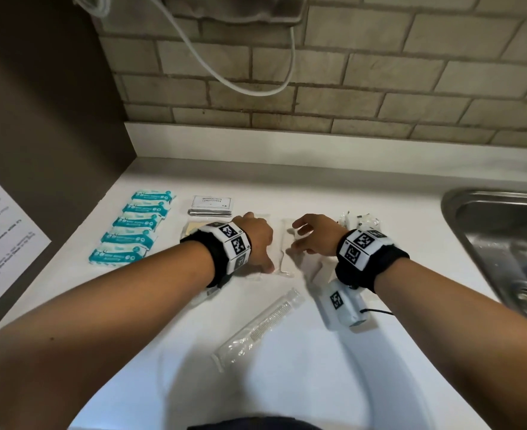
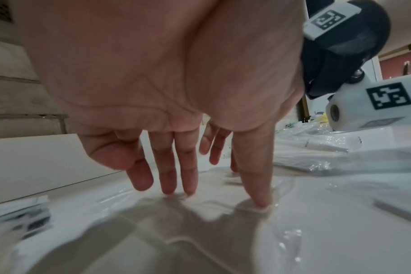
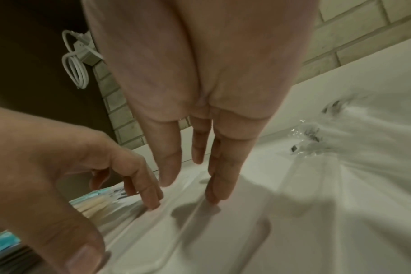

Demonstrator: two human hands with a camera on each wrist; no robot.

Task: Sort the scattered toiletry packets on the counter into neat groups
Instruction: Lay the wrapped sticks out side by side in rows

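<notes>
Two flat clear packets (image 1: 283, 252) lie side by side on the white counter (image 1: 287, 383), between my hands. My left hand (image 1: 260, 243) rests on the left one, its straight fingertips (image 2: 188, 191) and thumb pressing the film (image 2: 200, 222). My right hand (image 1: 305, 240) is spread over the right one, with straight fingers (image 3: 214, 185) touching the plastic (image 3: 223, 231). Neither hand grips anything. Several teal packets (image 1: 132, 231) sit in a neat column at the left. White shampoo sachets (image 1: 211, 203) are stacked behind my left wrist, and a beige packet (image 1: 189, 229) lies partly hidden beneath it.
A comb in a clear sleeve (image 1: 259, 327) lies diagonally near the front. Crinkled clear packets (image 1: 361, 220) pile up behind my right wrist. A steel sink (image 1: 504, 243) opens at the right. A printed sheet (image 1: 1, 237) hangs on the dark left panel; a white cable (image 1: 256, 85) hangs over the brick wall.
</notes>
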